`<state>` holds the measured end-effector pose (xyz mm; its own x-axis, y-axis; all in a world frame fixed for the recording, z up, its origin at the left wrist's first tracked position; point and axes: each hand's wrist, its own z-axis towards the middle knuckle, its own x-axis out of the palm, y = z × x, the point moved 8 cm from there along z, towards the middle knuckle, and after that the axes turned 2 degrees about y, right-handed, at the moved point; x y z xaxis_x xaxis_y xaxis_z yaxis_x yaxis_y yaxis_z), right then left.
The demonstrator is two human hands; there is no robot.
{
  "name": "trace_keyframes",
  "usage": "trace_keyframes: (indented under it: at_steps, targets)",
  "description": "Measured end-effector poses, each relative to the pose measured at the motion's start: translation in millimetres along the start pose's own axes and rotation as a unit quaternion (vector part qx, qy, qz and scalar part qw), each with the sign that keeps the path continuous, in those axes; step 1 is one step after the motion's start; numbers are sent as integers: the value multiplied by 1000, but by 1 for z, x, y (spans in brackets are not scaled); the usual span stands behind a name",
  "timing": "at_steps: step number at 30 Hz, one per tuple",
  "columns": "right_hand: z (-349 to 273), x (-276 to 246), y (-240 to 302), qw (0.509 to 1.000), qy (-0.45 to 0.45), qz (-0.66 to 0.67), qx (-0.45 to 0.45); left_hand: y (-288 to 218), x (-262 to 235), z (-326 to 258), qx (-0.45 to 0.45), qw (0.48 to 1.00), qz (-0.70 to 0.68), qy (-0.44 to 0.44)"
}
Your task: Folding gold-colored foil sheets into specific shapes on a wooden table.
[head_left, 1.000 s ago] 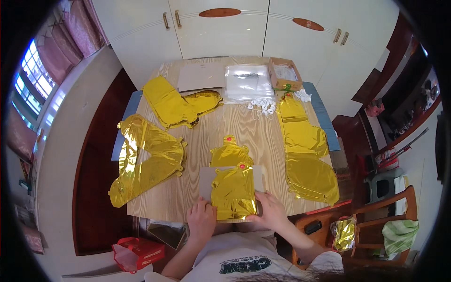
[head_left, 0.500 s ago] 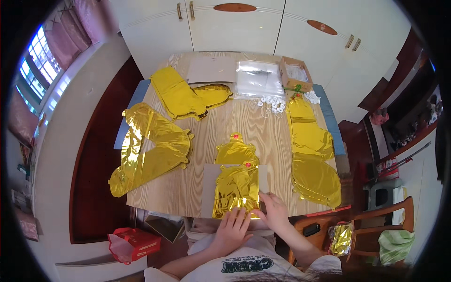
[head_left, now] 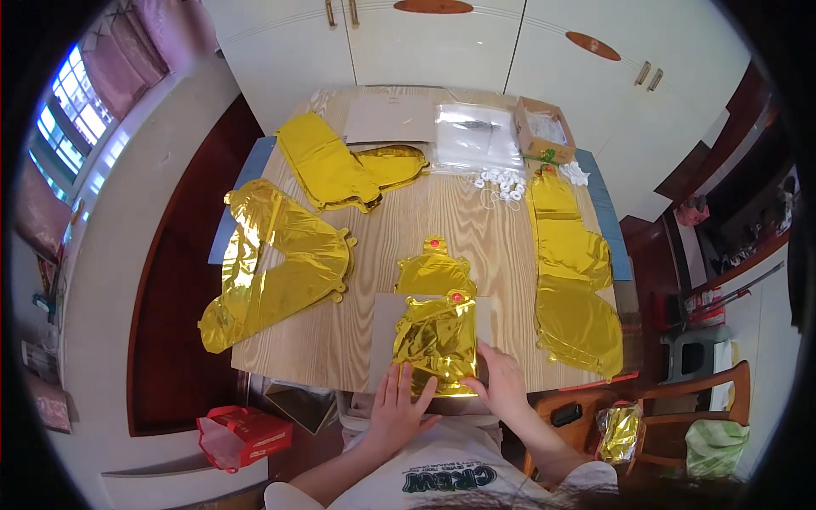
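1. Gold foil balloon (head_left: 438,340) lies flat on a grey card (head_left: 384,316) at the table (head_left: 340,340) near edge.
2. Left hand (head_left: 398,408): palm down, fingers spread, open grip, fingertips on the foil's lower edge.
3. Right hand (head_left: 501,380): flat, open grip, pressing the foil's right corner.

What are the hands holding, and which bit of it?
Both hands press the crumpled gold foil balloon on the table: left hand on its bottom-left corner, right hand on its bottom-right edge. It isn't lifted.
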<state>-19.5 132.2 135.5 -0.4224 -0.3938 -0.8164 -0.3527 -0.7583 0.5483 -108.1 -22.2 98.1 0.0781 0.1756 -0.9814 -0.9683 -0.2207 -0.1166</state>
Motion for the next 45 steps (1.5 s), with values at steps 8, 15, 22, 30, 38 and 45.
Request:
trace_keyframes:
  at_steps: [8, 15, 22, 30, 38, 45]
  targets:
    - [12, 1, -10, 1000, -11, 10, -28, 0, -3, 2, -12, 1000, 25, 3]
    - [15, 7, -17, 1000, -13, 5, 13, 1, -8, 3, -5, 999, 33, -10]
    - [18, 3, -11, 1000, -5, -3, 6, 11, -19, 7, -31, 999, -14, 13]
    - [17, 6, -12, 999, -17, -30, -11, 21, -26, 8, -52, 998, 18, 32]
    - [21, 5, -8, 999, -9, -5, -34, -29, -28, 33, 91, 994, -51, 27]
    - [25, 4, -23, 998, 14, 61, 4, -28, -19, 42, 88, 994, -32, 61]
